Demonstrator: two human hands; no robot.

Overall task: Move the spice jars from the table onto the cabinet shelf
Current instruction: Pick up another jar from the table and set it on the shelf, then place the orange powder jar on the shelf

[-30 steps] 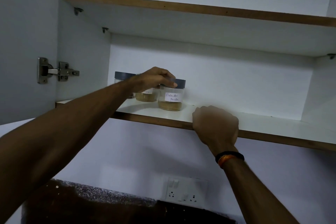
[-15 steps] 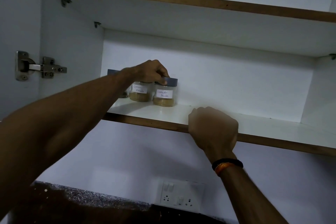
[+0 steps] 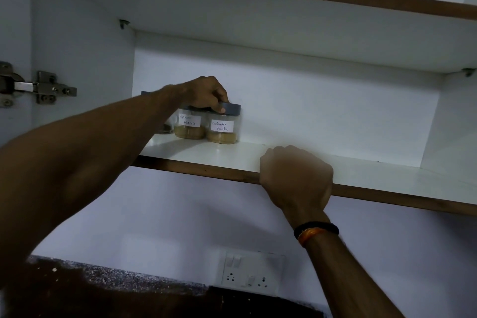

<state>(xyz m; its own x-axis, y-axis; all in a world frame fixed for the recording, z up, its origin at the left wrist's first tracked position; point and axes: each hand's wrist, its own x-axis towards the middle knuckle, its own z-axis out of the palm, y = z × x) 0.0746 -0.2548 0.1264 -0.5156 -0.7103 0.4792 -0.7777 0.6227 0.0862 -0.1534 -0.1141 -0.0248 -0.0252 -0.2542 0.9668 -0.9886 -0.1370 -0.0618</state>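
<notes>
An open white wall cabinet seen from below, in dim light. The lower cabinet shelf [image 3: 374, 173] runs across the middle of the view, its brown wooden front edge slanting down toward 3 o'clock.

Three spice jars stand upright in a row at the shelf's far corner, toward 10 o'clock from the centre. The coriander powder jar [image 3: 224, 125] is the rightmost, clear with a grey lid, tan powder in the bottom and a white handwritten label. Touching it at its 9 o'clock side is the garam masala jar [image 3: 189, 125], also labelled and holding tan powder. A third jar [image 3: 165, 126] sits further toward 9 o'clock, mostly hidden behind the forearm, with only a sliver of its lid and dark contents showing.

The left hand [image 3: 204, 94] reaches in from 8 o'clock, fingers curled down over the lid of the coriander powder jar and gripping it from above.

The right hand [image 3: 296, 175] comes up from 5 o'clock, fingers hooked over the shelf's front edge and gripping it. A black and orange wristband [image 3: 316, 231] circles that wrist.

A metal door hinge [image 3: 38, 86] sits at 9 o'clock. A white wall socket [image 3: 251, 273] is at 6 o'clock, above a dark speckled countertop [image 3: 103, 289].
</notes>
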